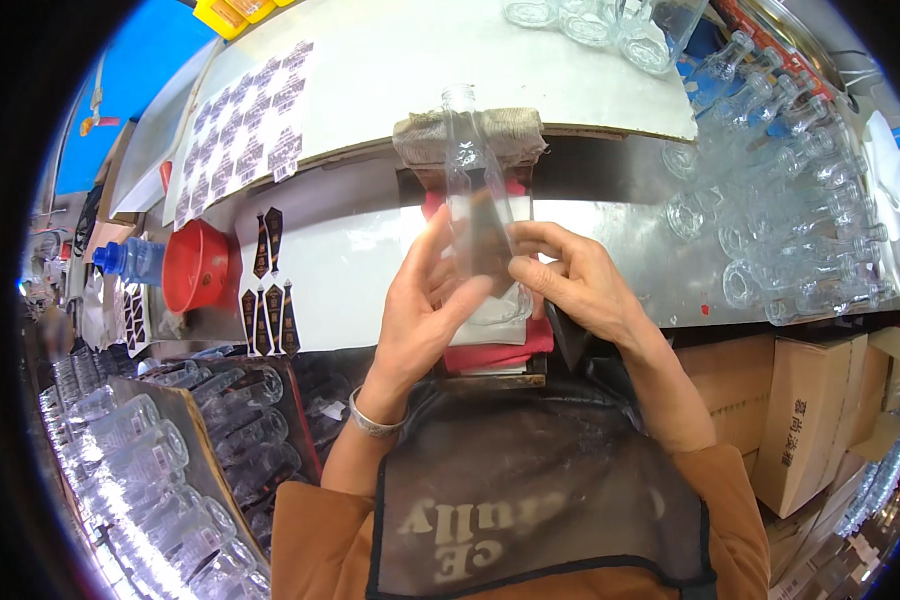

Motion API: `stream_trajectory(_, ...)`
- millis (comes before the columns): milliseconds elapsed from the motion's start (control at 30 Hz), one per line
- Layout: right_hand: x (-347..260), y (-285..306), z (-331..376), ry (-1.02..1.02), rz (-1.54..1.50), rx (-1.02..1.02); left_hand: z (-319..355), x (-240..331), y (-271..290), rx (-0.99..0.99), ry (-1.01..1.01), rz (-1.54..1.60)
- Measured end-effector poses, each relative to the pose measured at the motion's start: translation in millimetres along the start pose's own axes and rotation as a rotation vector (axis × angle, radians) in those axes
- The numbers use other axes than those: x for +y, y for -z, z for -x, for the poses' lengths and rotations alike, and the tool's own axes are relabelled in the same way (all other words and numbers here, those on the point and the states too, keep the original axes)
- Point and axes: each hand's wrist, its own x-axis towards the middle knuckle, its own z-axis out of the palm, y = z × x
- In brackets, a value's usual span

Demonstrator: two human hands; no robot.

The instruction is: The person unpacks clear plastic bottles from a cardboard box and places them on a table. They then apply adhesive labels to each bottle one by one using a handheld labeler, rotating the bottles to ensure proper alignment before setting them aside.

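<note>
Far on my left, rows of clear glass bottles (130, 440) lie in the low part, shiny with light. Above them a blue jug (138, 260) lies on its side, next to a red tub (195, 265). Then comes a white sheet (245, 120) with dark print in rows, up on the white part of the desk (390, 60). Below it, black labels (273, 320) lie in two short rows.

My left hand (432, 300) is curled around the left side of one clear bottle (468, 150), with my thumb over the front. I wear a silver band (378, 415) on that wrist. The bottle is right in front of me. Its neck points away from me, over a rolled cloth (520, 137), and its bottom is close to me, above a red cloth (515, 350).

My right hand (575, 280) is bent and narrow, with thumb and fingers at the bottle's right side. I cannot tell if it is gripping. Farther right, many more clear bottles (800, 200) crowd the metal part of the desk. Below them is a brown box (805, 420).
</note>
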Motion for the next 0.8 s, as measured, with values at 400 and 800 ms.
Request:
stream_trajectory(400,4,-7,0,0.056,-0.020,0.081,-2,-4,-3,0.041,-0.016,0.057)
stream_trajectory(800,3,-11,2,0.102,0.107,0.135,-2,-1,-2,0.024,0.005,0.035)
